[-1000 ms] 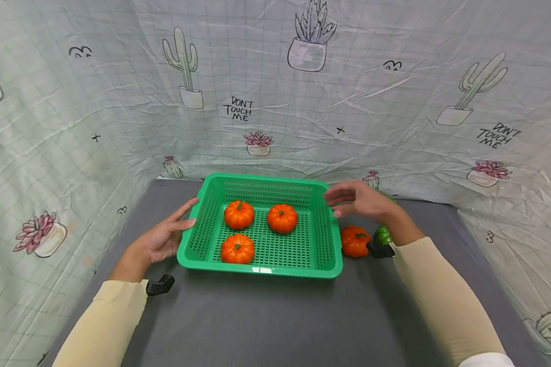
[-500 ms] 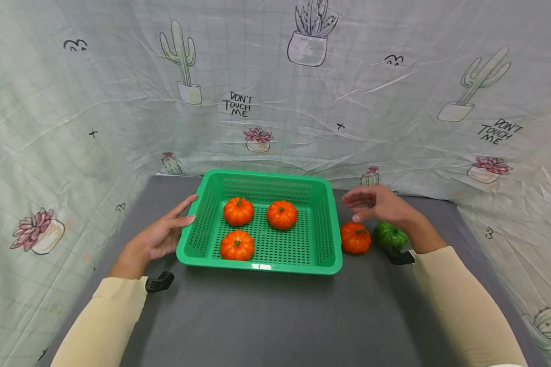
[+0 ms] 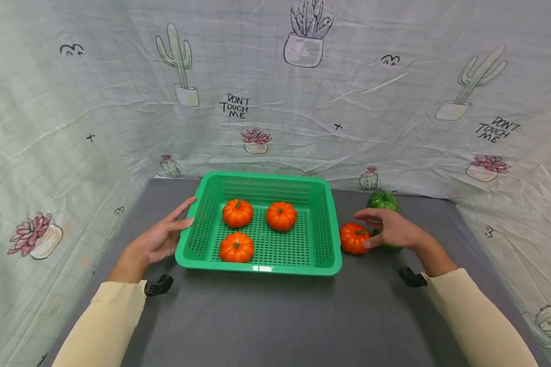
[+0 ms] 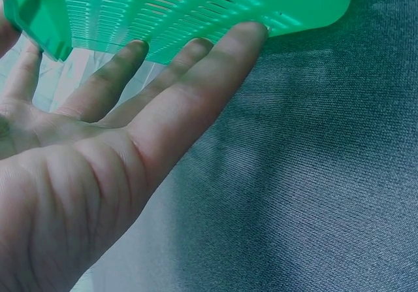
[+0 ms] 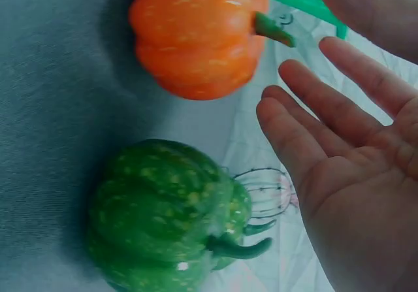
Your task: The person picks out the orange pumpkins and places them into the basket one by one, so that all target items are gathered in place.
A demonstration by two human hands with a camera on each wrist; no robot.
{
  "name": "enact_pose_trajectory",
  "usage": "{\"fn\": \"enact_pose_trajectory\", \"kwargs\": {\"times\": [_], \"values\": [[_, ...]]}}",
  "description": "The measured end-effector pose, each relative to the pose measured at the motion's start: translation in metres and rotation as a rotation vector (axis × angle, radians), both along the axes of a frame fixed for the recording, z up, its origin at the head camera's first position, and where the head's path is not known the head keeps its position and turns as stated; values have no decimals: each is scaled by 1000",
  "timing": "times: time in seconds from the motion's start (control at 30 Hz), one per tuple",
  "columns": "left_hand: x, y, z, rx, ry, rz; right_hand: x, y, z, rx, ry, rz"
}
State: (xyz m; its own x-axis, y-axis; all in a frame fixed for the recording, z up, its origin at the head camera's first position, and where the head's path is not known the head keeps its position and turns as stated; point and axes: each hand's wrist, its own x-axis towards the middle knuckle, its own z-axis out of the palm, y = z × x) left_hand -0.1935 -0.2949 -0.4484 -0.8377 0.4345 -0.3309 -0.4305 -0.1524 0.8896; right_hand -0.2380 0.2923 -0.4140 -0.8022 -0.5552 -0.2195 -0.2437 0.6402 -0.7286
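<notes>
A green perforated plastic basket (image 3: pixel 261 269) holds three small orange pumpkins: a back left pumpkin (image 3: pixel 237 213), a right pumpkin (image 3: pixel 281 216) and a front left pumpkin (image 3: pixel 236 247). My left hand (image 3: pixel 161 240) touches the basket's left side with its fingers extended. Just outside the right side sits another orange pumpkin (image 3: pixel 352 238). Over its right edge hovers my right hand (image 3: pixel 392 228), fingers spread and gripping nothing; the right wrist view shows a gap between them. Beneath that hand, a green pumpkin (image 5: pixel 157 213) is mostly hidden in the head view. A second green pumpkin (image 3: pixel 382 200) stands behind it.
The dark grey tabletop (image 3: pixel 257 321) extends in front of the basket. A pale cloth printed with cacti (image 3: pixel 275 102) hangs close behind the basket and along both sides. Each wrist carries a black camera, as on the left wrist camera (image 3: pixel 158 285).
My right hand has moved from the basket's right rim to the right and lower, near the outside orange pumpkin. The back green pumpkin has come into view. My left hand stays at the basket.
</notes>
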Motion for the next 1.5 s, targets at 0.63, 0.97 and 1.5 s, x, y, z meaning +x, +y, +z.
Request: {"fn": "enact_pose_trajectory", "kwargs": {"times": [0.63,0.97,1.5], "values": [[2,1,-1,17,5,5,2,-14,-33,125,262,26],[2,1,-2,12,6,7,1,-10,-29,64,197,3],[2,1,-2,18,5,14,10,-5,5,-17,113,-48]]}}
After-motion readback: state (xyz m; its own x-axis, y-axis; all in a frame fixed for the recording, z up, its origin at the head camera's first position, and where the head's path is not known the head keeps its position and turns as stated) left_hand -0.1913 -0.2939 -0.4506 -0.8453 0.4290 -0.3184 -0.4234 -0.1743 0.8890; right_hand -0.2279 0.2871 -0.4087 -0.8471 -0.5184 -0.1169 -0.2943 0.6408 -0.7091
